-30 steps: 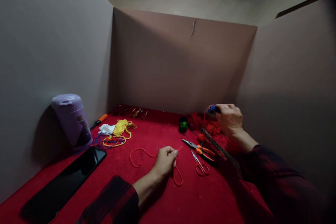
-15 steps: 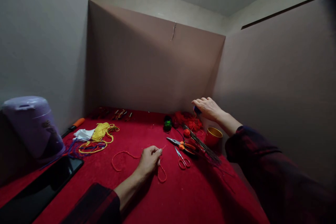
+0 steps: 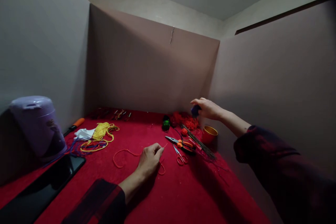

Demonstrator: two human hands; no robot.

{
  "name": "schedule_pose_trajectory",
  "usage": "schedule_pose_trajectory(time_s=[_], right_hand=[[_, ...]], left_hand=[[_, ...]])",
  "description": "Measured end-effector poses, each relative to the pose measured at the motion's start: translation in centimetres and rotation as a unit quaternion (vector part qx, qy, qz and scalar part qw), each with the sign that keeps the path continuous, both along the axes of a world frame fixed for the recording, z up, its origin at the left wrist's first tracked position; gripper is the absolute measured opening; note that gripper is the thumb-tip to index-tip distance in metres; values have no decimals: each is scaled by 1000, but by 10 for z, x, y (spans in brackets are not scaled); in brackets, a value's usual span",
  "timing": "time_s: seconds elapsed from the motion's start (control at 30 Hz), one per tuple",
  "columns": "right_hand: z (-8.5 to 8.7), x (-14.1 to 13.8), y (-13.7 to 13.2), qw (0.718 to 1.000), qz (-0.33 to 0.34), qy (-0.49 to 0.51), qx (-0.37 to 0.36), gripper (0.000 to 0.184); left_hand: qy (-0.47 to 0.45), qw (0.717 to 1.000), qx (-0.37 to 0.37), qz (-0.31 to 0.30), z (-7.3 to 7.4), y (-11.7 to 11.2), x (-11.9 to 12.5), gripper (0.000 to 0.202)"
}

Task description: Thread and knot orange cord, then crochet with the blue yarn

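My left hand point(image 3: 150, 158) is closed in a pinch on a thin red cord point(image 3: 122, 151) low over the red cloth. One length of the cord curls away to the left, a small loop hangs below the fingers, and a short end sticks out past the thumb. Raised at the back right, my right hand point(image 3: 207, 108) grips a small dark purple ball point(image 3: 195, 110), perhaps yarn. Below it lie a tangle of red yarn point(image 3: 191, 123) and a green yarn bundle point(image 3: 166, 124). Pliers point(image 3: 181, 143) with orange-black handles and red-handled scissors point(image 3: 180, 156) rest between the hands.
Thin dark stems point(image 3: 200, 142) lie beside a red cup point(image 3: 209, 135) with a gold inside. On the left are yellow yarn point(image 3: 102, 132), a white cloth point(image 3: 84, 134), an orange-handled tool point(image 3: 78, 123), a purple container point(image 3: 39, 126) and a black phone point(image 3: 49, 185). Panels enclose the table.
The purple ball in my right hand now shows more, lifted a little clear of the yarn. My left hand keeps its pinch on the cord. The view has shifted slightly.
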State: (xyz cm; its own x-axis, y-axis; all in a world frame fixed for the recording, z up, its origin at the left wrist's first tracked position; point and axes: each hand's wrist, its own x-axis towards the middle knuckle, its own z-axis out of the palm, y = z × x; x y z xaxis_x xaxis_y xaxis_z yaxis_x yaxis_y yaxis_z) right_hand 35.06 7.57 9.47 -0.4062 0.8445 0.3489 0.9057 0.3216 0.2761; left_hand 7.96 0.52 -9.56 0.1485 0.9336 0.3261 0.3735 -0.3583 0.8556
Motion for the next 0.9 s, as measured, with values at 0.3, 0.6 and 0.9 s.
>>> schedule_pose_trajectory(time_s=[0.3,0.6,0.9], right_hand=[[-44,-24,-11,934,28,352,-60,36],[-61,-39,-23,845,52,525,-88,24],[-46,-13,-27,837,-10,542,73,25]], left_hand=[[65,997,40,-6,6,-5,-3,11],[-182,982,-28,-35,70,42,60,67],[-184,967,-158,-80,49,64,119,22]])
